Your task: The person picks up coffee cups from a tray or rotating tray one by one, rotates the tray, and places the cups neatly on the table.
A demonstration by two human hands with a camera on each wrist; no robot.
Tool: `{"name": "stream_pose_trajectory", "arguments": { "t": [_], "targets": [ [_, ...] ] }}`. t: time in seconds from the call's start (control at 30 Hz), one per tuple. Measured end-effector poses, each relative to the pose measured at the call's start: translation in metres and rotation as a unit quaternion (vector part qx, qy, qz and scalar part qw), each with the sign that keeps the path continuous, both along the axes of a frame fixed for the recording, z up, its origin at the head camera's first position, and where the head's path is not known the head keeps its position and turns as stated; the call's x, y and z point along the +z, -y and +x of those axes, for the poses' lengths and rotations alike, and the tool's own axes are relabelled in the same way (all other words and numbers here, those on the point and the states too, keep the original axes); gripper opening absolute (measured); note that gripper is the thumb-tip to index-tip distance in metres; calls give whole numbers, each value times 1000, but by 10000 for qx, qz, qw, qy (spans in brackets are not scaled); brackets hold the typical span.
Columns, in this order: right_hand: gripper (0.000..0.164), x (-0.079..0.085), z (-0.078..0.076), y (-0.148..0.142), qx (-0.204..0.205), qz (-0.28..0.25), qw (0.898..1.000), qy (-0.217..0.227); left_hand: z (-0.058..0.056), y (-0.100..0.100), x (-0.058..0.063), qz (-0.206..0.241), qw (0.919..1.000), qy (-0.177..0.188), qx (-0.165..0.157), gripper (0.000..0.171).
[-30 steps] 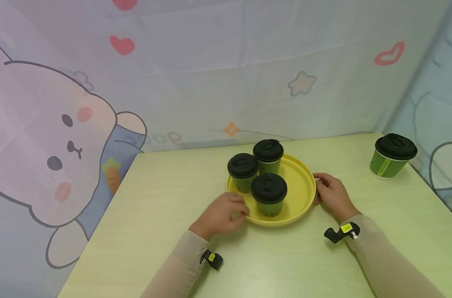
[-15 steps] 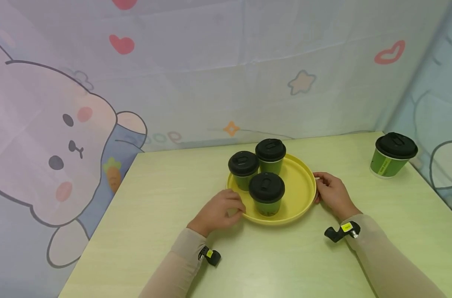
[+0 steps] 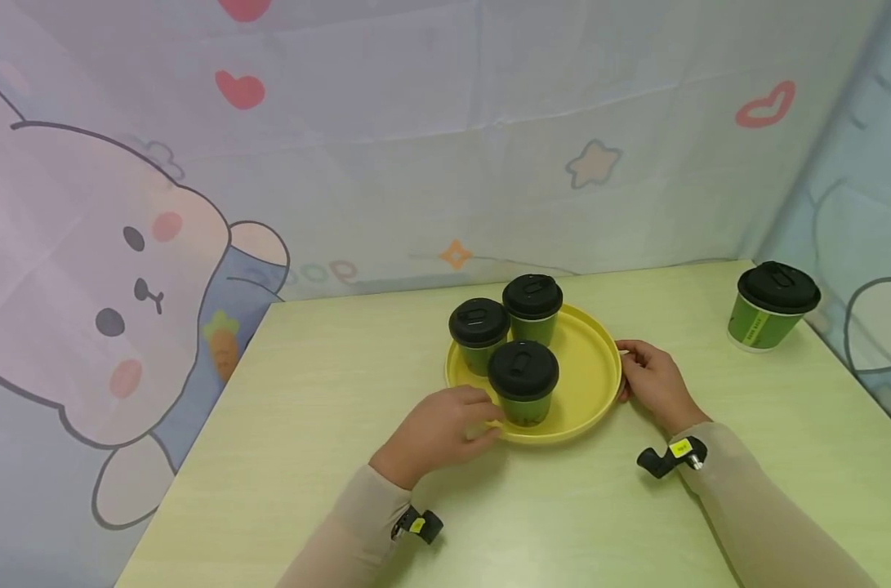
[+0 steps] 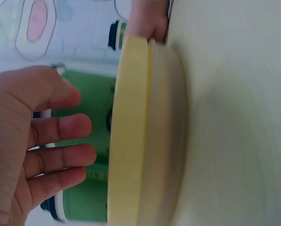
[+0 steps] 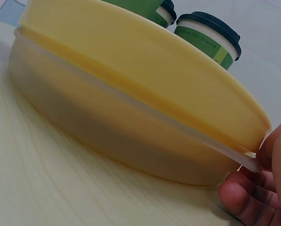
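Three green paper cups with black lids stand on a round yellow tray [image 3: 592,376]: a front cup [image 3: 526,407], a left cup [image 3: 480,359] and a back cup [image 3: 535,331]. Under the tray is a translucent round base [image 5: 107,127] with a thin rim. My left hand [image 3: 438,433] hovers at the tray's front left, fingers loosely bent and spread close to the front cup, nothing in its grasp. At the tray's right side, my right hand [image 3: 658,388] pinches the base's rim, thumb [image 5: 274,146] above and fingers below.
A fourth green cup [image 3: 764,327] with a black lid stands at the table's far right, near the edge. A printed cloth wall [image 3: 416,163] rises right behind the table [image 3: 327,392].
My left hand has drawn back slightly from the tray's edge, then moved right toward the front cup. The cups shifted slightly on the tray early on. My right hand stays at the rim.
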State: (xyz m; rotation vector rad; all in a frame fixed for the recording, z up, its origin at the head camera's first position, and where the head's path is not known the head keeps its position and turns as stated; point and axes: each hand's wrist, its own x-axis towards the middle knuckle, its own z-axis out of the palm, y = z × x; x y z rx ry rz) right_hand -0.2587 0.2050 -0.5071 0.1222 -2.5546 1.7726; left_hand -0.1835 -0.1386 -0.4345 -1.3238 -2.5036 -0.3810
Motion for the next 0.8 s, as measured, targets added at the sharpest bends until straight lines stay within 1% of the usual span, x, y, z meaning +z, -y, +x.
{"name": "stream_pose_trajectory", "arguments": {
  "t": [0.1,0.2,0.33,0.4,0.47,0.57,0.67,0.73,0.8],
  "targets": [
    [39,0,0,-1,-13,-5,10000,17,9,-15,7,-242,9993,-225,-181,13],
    [40,0,-1,-1,-13,13,10000,19,14,-29,10,-451,9981,-215,-373,18],
    [40,0,-1,1,-18,29,10000,-10,17,-47,10,-542,9965,-101,-624,23],
    [39,0,-2,1,-24,36,10000,-23,17,-56,9,-614,9954,-129,-719,23],
    [39,-2,-2,2,-37,50,10000,-32,17,-65,7,-741,9943,-166,-747,26],
    [38,-4,-2,2,-41,34,10000,-55,18,-77,4,-1040,9917,-325,-680,31],
    [38,-4,-2,2,-32,-17,10000,-45,19,-88,3,-1255,9899,-494,-442,36],
    [38,-3,-2,1,-23,-46,10000,-40,20,-96,4,-1313,9898,-496,-243,38],
    [38,-2,-2,1,-18,-29,10000,-37,20,-103,6,-1342,9901,-414,-25,42]
  ]
}}
